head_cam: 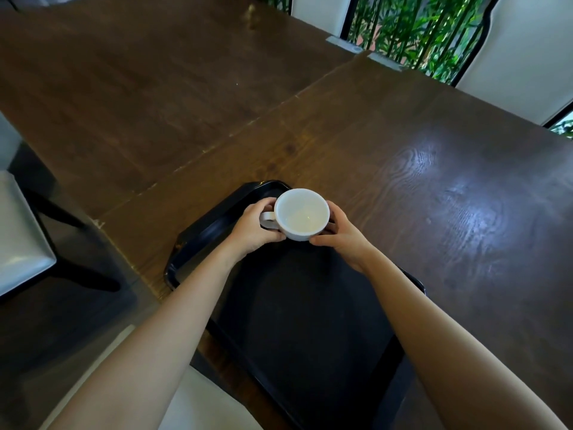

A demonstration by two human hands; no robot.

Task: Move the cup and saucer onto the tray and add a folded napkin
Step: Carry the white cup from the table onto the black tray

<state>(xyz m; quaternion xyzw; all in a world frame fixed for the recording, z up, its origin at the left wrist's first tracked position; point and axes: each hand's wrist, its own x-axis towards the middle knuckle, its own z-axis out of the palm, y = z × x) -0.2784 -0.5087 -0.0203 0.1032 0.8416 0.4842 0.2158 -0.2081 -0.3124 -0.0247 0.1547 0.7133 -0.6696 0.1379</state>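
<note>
A white empty cup [302, 214] with its handle turned left is over the far end of a black tray [198, 240] on the dark wooden table. My left hand [252, 226] grips the cup on the handle side. On the opposite side my right hand [344, 235] holds it. Whether the cup rests on the tray or hovers just above it I cannot tell. I see no saucer and no napkin.
The wooden table [418, 187] stretches far and right. A white-seated chair [21, 240] stands at the left, another white seat [204, 401] lies below my arms. Green plants [412, 29] show behind glass at the back.
</note>
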